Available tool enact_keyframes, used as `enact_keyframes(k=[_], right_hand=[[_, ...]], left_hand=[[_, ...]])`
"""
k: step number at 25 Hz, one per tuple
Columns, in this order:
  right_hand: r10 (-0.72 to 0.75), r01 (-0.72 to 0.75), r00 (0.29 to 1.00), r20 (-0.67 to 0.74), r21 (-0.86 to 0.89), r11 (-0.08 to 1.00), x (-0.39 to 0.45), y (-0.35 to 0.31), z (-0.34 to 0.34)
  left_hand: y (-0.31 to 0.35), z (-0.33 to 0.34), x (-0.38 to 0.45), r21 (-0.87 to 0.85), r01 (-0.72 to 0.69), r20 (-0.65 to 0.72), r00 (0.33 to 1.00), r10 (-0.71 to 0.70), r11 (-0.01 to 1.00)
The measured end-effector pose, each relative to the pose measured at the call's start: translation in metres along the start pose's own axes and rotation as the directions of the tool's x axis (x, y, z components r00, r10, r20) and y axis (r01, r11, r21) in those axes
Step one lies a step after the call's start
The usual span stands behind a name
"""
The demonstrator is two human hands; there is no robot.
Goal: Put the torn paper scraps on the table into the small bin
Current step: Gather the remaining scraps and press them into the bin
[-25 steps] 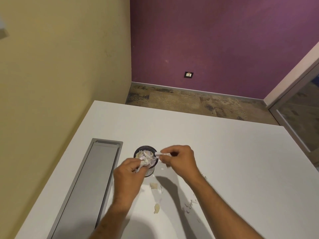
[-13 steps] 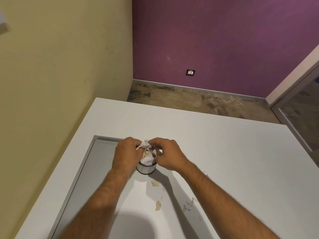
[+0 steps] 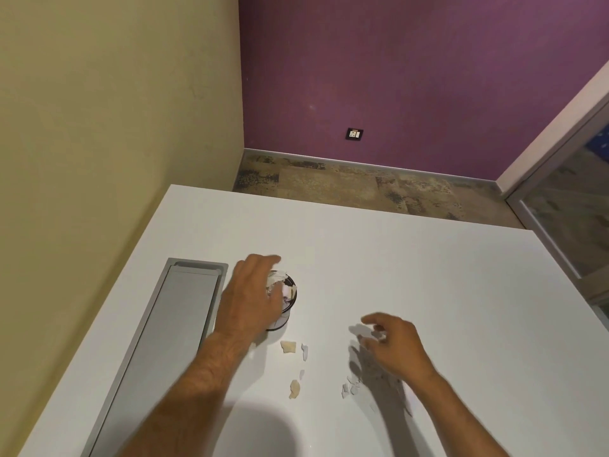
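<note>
The left hand (image 3: 250, 298) covers the near left side of the small bin (image 3: 290, 293), hiding its wall there. The right hand (image 3: 393, 346) is motion-blurred, its grip unreadable. The grey desk channel (image 3: 158, 351) and both forearms run off the bottom edge.

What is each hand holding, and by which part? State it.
The left hand rests over the small bin, its fingers on the heaped scraps; whether they pinch any cannot be told. The right hand hangs above the table, apparently empty.

Purple wall (image 3: 412, 77) (yellow beside), mottled floor (image 3: 362, 189).
</note>
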State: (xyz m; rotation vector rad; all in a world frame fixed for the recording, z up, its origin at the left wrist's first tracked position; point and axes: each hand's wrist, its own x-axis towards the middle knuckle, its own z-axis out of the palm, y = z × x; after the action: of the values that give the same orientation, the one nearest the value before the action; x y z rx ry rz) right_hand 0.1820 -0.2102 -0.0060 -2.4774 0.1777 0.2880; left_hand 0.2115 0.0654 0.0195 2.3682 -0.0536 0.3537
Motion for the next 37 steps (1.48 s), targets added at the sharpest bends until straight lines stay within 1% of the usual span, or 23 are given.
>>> enact_keyframes(k=[1,2,3,4,5,6,7,8,9,10,12,17,21,23,25,26,28,30,32,35,36,37], right_hand=[[0.041,-0.042,0.999,-0.012,-0.035,0.999,-0.008,0.014,0.004],[0.08,-0.082,0.996,-0.025,-0.07,0.994,-0.016,0.026,0.006],[0.113,-0.116,0.993,-0.03,-0.104,0.988,-0.024,0.036,0.009],[0.143,-0.144,0.99,-0.019,-0.146,0.979,-0.03,0.043,0.011],[0.173,-0.168,0.985,0.007,-0.201,0.965,-0.036,0.047,0.015],[0.21,-0.192,0.977,0.041,-0.267,0.944,-0.041,0.049,0.018],[0.25,-0.214,0.965,0.073,-0.328,0.92,-0.045,0.048,0.023],[0.283,-0.23,0.954,0.095,-0.369,0.9,-0.047,0.046,0.027],[0.299,-0.238,0.948,0.106,-0.387,0.891,-0.049,0.042,0.032],[0.295,-0.235,0.95,0.105,-0.386,0.892,-0.049,0.038,0.037],[0.24,-0.192,0.965,0.101,-0.347,0.918,-0.046,0.029,0.044],[0.065,-0.031,0.991,0.119,-0.27,0.962,-0.04,0.008,0.06],[-0.076,0.09,0.995,0.065,-0.262,0.961,-0.039,-0.001,0.073],[-0.121,0.132,0.991,0.057,-0.266,0.955,-0.04,-0.002,0.078],[-0.128,0.137,0.99,0.054,-0.235,0.962,-0.041,-0.002,0.082],[-0.101,0.107,0.994,0.046,-0.179,0.978,-0.041,-0.004,0.081],[-0.018,0.018,1.0,0.015,-0.006,1.0,-0.037,-0.01,0.076],[0.026,-0.021,0.999,-0.027,0.16,0.987,-0.029,-0.022,0.066],[0.029,-0.014,0.998,-0.049,0.289,0.957,-0.019,-0.041,0.053],[-0.014,0.028,0.999,-0.032,0.498,0.867,-0.003,-0.076,0.037],[-0.043,0.053,0.999,-0.031,0.533,0.844,0.003,-0.088,0.033],[-0.082,0.09,0.996,-0.039,0.531,0.843,0.009,-0.1,0.031]], left_hand=[[0.002,0.003,-0.01,-0.026,-0.104,0.007,0.995,0.104,0.994],[0.003,0.008,-0.021,-0.037,-0.192,0.073,0.978,0.195,0.981],[0.003,0.013,-0.032,-0.034,-0.249,0.186,0.95,0.251,0.968],[0.0,0.02,-0.042,-0.015,-0.266,0.326,0.91,0.256,0.964],[-0.003,0.027,-0.051,0.022,-0.246,0.463,0.862,0.208,0.969],[-0.009,0.036,-0.06,0.086,-0.207,0.575,0.809,0.121,0.975],[-0.013,0.043,-0.067,0.172,-0.164,0.649,0.761,0.014,0.971],[-0.017,0.049,-0.073,0.258,-0.133,0.685,0.724,-0.085,0.957],[-0.019,0.054,-0.077,0.327,-0.111,0.696,0.7,-0.16,0.938],[-0.02,0.058,-0.079,0.377,-0.095,0.692,0.69,-0.212,0.921],[-0.021,0.063,-0.078,0.425,-0.07,0.666,0.7,-0.259,0.902],[-0.016,0.072,-0.07,0.342,0.011,0.657,0.712,-0.248,0.94],[-0.014,0.081,-0.072,0.283,0.049,0.633,0.741,-0.226,0.958],[-0.012,0.085,-0.075,0.262,0.072,0.602,0.767,-0.221,0.962],[-0.012,0.09,-0.078,0.231,0.096,0.566,0.796,-0.214,0.968],[-0.012,0.091,-0.08,0.211,0.109,0.549,0.809,-0.21,0.971],[-0.014,0.093,-0.082,0.169,0.141,0.519,0.829,-0.21,0.976],[-0.015,0.094,-0.084,0.148,0.181,0.489,0.841,-0.231,0.972],[-0.015,0.094,-0.086,0.142,0.237,0.457,0.846,-0.276,0.961],[-0.016,0.092,-0.087,0.132,0.297,0.434,0.84,-0.325,0.946],[-0.017,0.091,-0.088,0.132,0.298,0.437,0.839,-0.325,0.945],[-0.017,0.09,-0.089,0.132,0.297,0.441,0.837,-0.325,0.946]])
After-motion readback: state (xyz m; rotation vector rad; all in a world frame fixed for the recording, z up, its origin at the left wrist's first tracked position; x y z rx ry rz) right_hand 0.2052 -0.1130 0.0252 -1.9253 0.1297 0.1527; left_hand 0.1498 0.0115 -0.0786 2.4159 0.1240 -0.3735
